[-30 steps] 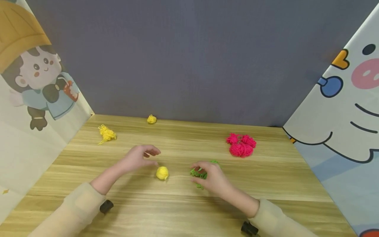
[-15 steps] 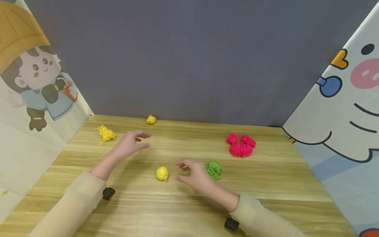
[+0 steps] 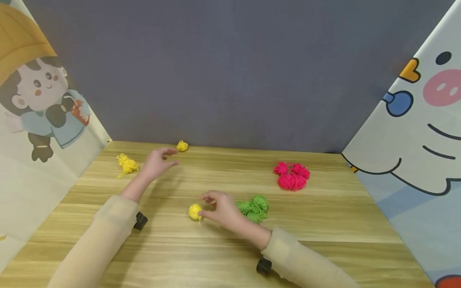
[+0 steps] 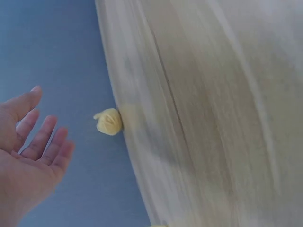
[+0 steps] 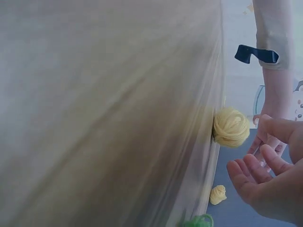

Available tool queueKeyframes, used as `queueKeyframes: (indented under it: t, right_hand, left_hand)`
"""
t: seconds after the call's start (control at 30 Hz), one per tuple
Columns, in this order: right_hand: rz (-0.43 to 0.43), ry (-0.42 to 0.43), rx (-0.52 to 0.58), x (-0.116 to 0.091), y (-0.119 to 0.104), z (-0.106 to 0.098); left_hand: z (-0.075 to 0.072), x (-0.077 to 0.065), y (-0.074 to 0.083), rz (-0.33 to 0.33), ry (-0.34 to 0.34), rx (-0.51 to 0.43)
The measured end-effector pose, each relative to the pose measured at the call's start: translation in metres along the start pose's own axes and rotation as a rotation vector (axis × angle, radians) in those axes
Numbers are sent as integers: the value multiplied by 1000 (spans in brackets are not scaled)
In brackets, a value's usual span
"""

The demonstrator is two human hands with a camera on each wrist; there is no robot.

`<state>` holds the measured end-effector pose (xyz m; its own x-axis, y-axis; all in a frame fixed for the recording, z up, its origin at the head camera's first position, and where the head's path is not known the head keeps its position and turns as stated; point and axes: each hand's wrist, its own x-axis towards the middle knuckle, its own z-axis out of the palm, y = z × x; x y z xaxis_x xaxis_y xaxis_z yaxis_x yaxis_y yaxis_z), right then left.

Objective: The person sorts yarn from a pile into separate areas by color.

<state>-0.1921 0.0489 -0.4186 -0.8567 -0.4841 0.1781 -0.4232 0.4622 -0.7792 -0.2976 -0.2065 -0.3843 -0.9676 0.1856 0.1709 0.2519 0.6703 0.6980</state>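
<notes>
My right hand [image 3: 224,210] is beside a round yellow yarn ball [image 3: 195,212] near the middle of the table, fingers apart and loosely bent. In the right wrist view that yarn ball [image 5: 231,127] sits just past the thumb and fingertips, not gripped. Farther back, my left hand [image 3: 155,164] hovers with fingers spread and nothing in it. A small yellow yarn ball [image 3: 182,146] lies beyond its fingertips by the back wall; the left wrist view shows this small ball [image 4: 109,121] apart from the hand.
Green yarn balls [image 3: 257,207] lie behind the right hand, partly covered by it. A cluster of pink yarn balls [image 3: 292,176] rests at the back right. Left of the left hand is a loose yellow yarn bundle [image 3: 127,165]. A grey wall [image 3: 230,80] bounds the table's back.
My left hand has moved away toward the back, nearer the small yellow ball. The right hand has shifted left from the green yarn to the middle yellow ball, uncovering the green yarn.
</notes>
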Motion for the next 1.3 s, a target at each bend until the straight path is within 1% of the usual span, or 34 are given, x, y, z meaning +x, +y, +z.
queueKeyframes:
  t: [0.1,0.2,0.33,0.47,0.57,0.73,0.9,1.07,1.3]
  right_hand:
    - [43,-31,35,5,-1,2]
    - [53,-56,38,10,0,4]
    - [51,-92,-4,15,1,4]
    - [103,-140,-39,20,2,3]
    - [142,-179,-39,23,3,3]
    - [155,-227,-2,27,6,3]
    - [157,-247,5,30,8,3]
    - [147,-265,12,31,9,4]
    - [185,-264,58,27,13,1]
  left_hand:
    - [0,6,-6,-16,18,-4]
    - [0,12,-12,-30,30,-3]
    - [3,20,-20,-48,40,-4]
    - [7,25,-28,-67,41,-22]
    - [10,27,-31,-85,29,-39]
    - [12,31,-32,-104,29,-53]
    - [15,37,-35,-102,54,-55]
    - [19,45,-41,-93,76,-57]
    - [23,51,-48,-114,77,-62]
